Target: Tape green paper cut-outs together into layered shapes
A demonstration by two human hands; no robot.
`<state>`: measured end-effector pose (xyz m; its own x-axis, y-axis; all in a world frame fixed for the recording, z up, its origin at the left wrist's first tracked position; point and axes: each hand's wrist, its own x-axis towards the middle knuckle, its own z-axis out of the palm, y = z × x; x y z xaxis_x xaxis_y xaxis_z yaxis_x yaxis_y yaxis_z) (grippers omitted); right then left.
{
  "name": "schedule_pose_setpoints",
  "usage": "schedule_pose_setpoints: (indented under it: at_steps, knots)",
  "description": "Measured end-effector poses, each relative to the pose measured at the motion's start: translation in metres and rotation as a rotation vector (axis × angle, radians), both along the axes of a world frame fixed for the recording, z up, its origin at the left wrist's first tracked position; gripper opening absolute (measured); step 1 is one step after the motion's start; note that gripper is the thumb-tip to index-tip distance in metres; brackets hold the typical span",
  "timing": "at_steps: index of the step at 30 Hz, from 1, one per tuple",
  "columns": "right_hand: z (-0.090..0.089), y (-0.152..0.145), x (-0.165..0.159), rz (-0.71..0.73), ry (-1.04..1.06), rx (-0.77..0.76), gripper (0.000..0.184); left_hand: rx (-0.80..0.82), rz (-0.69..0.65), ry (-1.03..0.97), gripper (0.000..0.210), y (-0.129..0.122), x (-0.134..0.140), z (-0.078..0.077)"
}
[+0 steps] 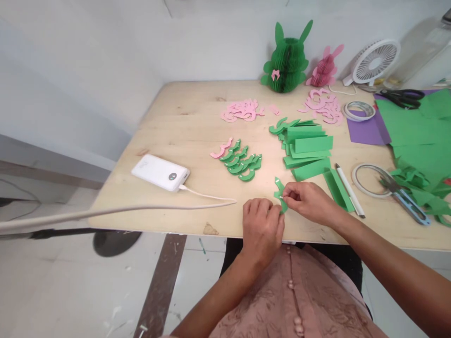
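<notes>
A wavy green paper cutout (pixel 278 183) lies on the table near its front edge, with small white bits of tape on it. My left hand (pixel 262 227) rests beside it with curled fingers, its fingertips holding the lower end down. Thumb and forefinger of my right hand (pixel 308 201) are pinched together over the cutout's middle, at a small white piece of tape (pixel 281 197). The lower part of the cutout is partly hidden by my hands. To the left, several similar green cutouts (pixel 243 162) with white bits lie beside a pink cutout (pixel 221 148).
Folded green paper strips (pixel 312 144), a white pen (pixel 350 191), a tape roll (pixel 359 180) and a blue cutter (pixel 410 204) lie at right. A power bank (pixel 160 172) with a cable is left. Behind stand a green paper rabbit (pixel 287 65) and a fan (pixel 375 62).
</notes>
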<state>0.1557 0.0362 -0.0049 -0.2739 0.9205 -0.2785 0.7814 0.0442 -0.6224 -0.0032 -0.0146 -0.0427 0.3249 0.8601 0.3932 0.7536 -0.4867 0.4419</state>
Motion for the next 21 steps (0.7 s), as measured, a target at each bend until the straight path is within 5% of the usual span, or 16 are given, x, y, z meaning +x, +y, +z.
schedule_pose_setpoints:
  at_steps: [13, 21]
  knots:
    - [0.001, 0.004, -0.007, -0.001, -0.121, -0.003, 0.012, -0.018, -0.06, -0.115, 0.017, 0.008, -0.014, 0.003]
    - [0.002, 0.004, -0.006, 0.003, -0.066, -0.037, 0.012, 0.018, -0.229, 0.064, 0.023, 0.022, -0.028, 0.002]
